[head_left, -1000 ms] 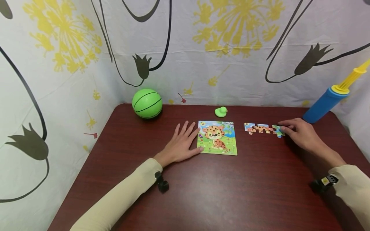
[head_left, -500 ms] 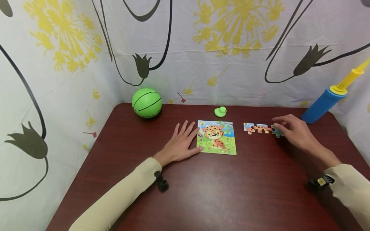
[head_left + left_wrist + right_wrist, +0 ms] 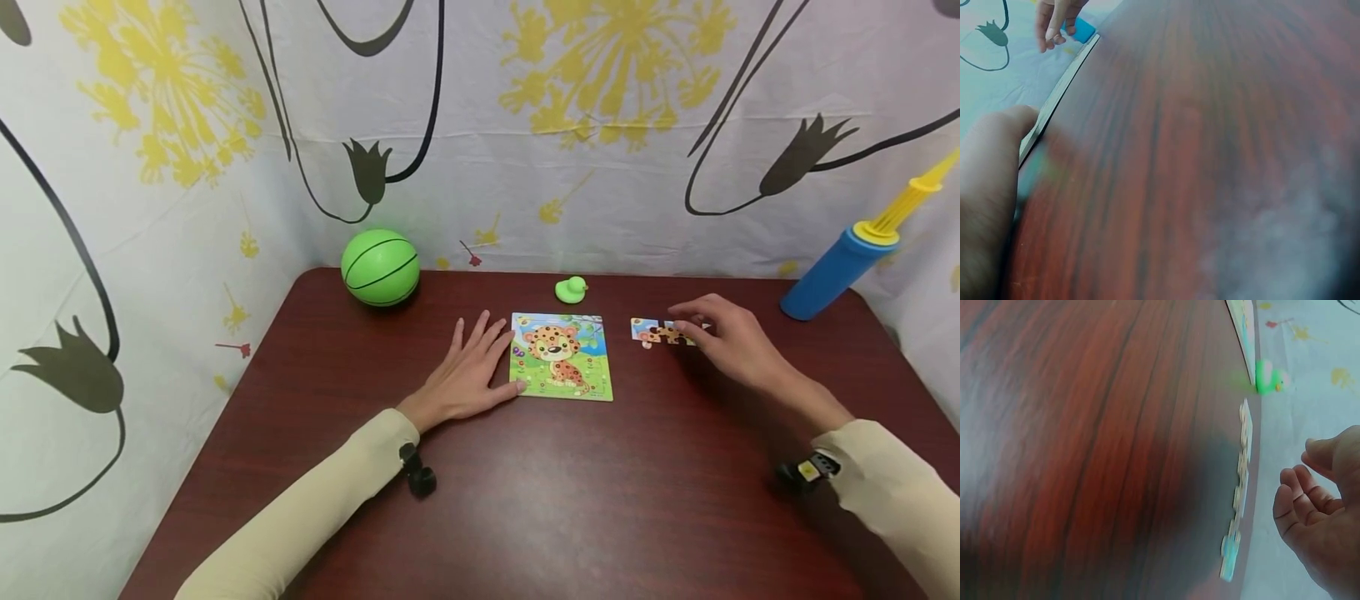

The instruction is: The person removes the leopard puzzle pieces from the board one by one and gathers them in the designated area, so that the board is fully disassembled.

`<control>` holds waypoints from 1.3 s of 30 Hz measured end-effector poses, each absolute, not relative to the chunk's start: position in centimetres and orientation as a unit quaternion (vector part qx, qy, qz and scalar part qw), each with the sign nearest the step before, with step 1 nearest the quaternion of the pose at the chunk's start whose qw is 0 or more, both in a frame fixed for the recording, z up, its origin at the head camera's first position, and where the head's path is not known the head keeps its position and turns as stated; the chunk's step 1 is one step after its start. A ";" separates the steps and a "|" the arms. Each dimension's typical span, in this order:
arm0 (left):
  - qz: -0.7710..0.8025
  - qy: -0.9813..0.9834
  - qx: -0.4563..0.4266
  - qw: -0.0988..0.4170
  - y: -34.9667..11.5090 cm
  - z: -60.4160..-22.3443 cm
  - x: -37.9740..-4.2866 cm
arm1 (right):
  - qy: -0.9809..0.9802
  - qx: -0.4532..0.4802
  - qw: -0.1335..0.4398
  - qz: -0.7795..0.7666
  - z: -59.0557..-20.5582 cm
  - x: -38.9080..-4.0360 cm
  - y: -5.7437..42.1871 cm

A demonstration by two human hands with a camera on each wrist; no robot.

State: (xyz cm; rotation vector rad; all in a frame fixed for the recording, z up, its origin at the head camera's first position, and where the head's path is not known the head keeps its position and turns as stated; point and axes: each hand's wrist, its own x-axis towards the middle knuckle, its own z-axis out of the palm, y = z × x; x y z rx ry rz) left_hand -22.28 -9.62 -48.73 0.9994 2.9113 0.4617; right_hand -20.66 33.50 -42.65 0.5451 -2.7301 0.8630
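"Resting flat on the tabletop (image 3: pixel 555 492), the left hand (image 3: pixel 465 379) is seen with its fingers straight and spread. By what is it touched?"

"By the leopard picture puzzle (image 3: pixel 562 358), which is laid flat toward the far edge of the tabletop, about midway between the left and right edges. Its left side is met by the tips of the thumb and forefinger."

"And the right hand (image 3: pixel 727 337)?"

"It is held empty above the table, with the fingers loosely bent. By the right wrist view it is shown raised clear of the jigsaw pieces (image 3: pixel 648 332) beneath it."

"Where are those pieces placed?"

"They are lined up in a row near the far edge, to the right of the leopard picture. The right end of the row is hidden by the right hand in the head view."

"What else is set out?"

"A green toy duck (image 3: pixel 572 290) is placed close to the far edge, just behind the leopard picture. The far left corner is taken by a green ball (image 3: pixel 380 268) marked with black lines, and a blue and yellow hand pump (image 3: pixel 832 267) is stood, tilted, near the far right corner."
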 end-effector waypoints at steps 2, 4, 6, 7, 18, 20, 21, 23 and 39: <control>0.156 0.933 0.324 0.009 -9.7 -48.7 -22.3 | -0.929 0.183 0.111 0.301 -42.6 -20.7 32.9; 0.164 0.931 0.327 0.005 -9.7 -48.7 -22.3 | -0.928 0.180 0.104 0.309 -42.6 -20.6 32.2; 0.168 0.929 0.329 0.004 -9.7 -48.7 -22.3 | -0.926 0.178 0.095 0.319 -42.6 -20.4 31.5; 0.170 0.928 0.330 0.003 -9.7 -48.7 -22.3 | -0.924 0.178 0.090 0.327 -42.6 -20.3 31.1; 0.173 0.923 0.344 -0.001 -9.9 -48.5 -22.3 | -0.914 0.179 0.022 0.364 -42.6 -19.9 27.3; 0.174 0.923 0.345 0.000 -9.9 -48.5 -22.3 | -0.913 0.181 0.012 0.366 -42.8 -19.9 26.8; 0.173 0.923 0.345 0.000 -9.9 -48.5 -22.3 | -0.912 0.182 0.009 0.367 -42.8 -20.0 26.5; 0.171 0.923 0.345 0.000 -9.9 -48.6 -22.3 | -0.910 0.185 0.002 0.371 -42.9 -20.0 26.1; 0.162 0.922 0.351 0.004 -9.9 -48.8 -22.3 | -0.893 0.224 -0.018 0.389 -43.8 -20.8 23.3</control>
